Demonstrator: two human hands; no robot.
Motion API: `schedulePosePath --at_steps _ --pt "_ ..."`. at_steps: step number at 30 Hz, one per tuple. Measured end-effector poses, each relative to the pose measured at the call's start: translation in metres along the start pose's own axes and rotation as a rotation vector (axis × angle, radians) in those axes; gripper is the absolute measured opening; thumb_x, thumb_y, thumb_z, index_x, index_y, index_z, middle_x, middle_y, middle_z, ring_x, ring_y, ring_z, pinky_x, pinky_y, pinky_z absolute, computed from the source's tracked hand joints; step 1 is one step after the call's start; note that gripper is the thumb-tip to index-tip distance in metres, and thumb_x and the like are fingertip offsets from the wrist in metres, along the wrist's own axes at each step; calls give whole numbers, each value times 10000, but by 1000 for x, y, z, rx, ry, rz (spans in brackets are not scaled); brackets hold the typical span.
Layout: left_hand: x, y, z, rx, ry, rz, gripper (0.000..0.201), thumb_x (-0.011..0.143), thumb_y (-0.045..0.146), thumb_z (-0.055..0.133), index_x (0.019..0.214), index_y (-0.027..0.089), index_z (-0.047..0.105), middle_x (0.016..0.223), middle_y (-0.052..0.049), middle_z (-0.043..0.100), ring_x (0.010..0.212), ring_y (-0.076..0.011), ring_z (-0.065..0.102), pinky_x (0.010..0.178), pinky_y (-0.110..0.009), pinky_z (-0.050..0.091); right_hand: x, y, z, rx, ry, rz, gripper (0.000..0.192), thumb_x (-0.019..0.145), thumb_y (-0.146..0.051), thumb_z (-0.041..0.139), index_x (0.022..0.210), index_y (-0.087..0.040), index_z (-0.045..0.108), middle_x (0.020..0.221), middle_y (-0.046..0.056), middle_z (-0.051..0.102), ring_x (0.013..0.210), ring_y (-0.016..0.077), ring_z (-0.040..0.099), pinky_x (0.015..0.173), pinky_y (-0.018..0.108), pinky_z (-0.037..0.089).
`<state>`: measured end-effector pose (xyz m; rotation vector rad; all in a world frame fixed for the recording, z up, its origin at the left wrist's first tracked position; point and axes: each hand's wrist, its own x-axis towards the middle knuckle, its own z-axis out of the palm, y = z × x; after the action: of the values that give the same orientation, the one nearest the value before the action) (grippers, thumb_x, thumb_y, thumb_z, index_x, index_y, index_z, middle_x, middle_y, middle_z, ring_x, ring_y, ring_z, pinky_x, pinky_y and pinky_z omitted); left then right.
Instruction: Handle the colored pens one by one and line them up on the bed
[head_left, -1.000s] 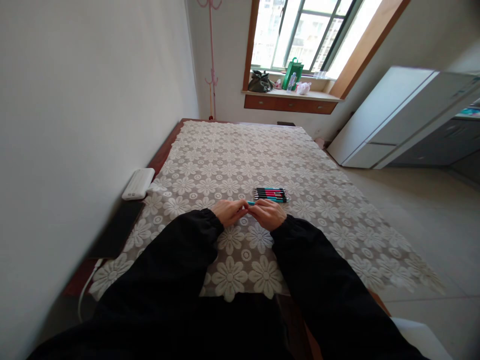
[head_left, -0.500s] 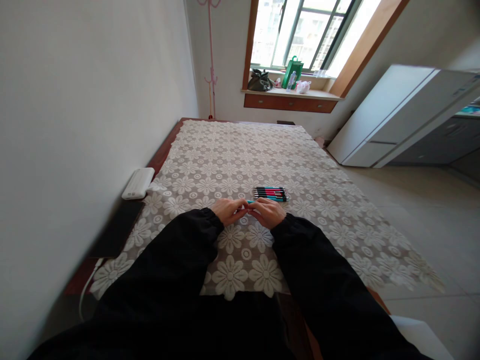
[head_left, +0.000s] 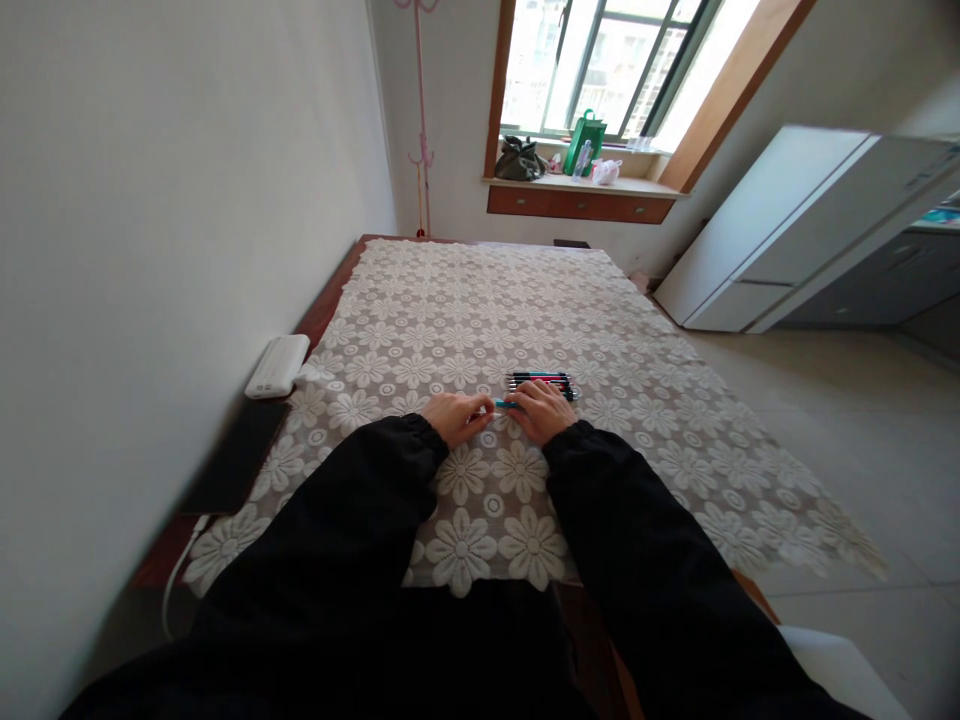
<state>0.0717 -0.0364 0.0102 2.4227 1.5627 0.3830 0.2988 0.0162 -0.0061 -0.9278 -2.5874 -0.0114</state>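
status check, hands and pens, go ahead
Left hand and right hand both pinch the teal pen, low over the lace tablecloth. Row of pens just beyond the right hand. Nothing between.
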Motion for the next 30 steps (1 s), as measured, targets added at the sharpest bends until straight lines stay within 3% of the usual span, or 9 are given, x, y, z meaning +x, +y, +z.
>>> schedulePosePath --at_steps 5,24,30 --pt "0 0 0 18 14 -20 286 965 455 449 1056 270 646 838 10 725 747 -174 669 648 -264 398 0 4 3 31 -13 -4 65 907 -256 634 930 -205 668 957 66 660 938 236 526 860 367 389" --pt "0 -1 0 7 -1 -55 283 938 464 486 1033 258 655 825 7 721 741 -176 661 653 -273 411 0 -2 4 199 43 -150 96 937 -237 570 975 -212 654 924 55 693 878 204 593 807 327 444" --pt "0 0 -1 2 -13 -50 258 932 439 492 1023 257 649 819 10 715 725 -164 649 651 -267 403 0 -4 2 181 74 -92 71 900 -210 583 936 -204 644 909 60 688 888 217 583 838 345 437"
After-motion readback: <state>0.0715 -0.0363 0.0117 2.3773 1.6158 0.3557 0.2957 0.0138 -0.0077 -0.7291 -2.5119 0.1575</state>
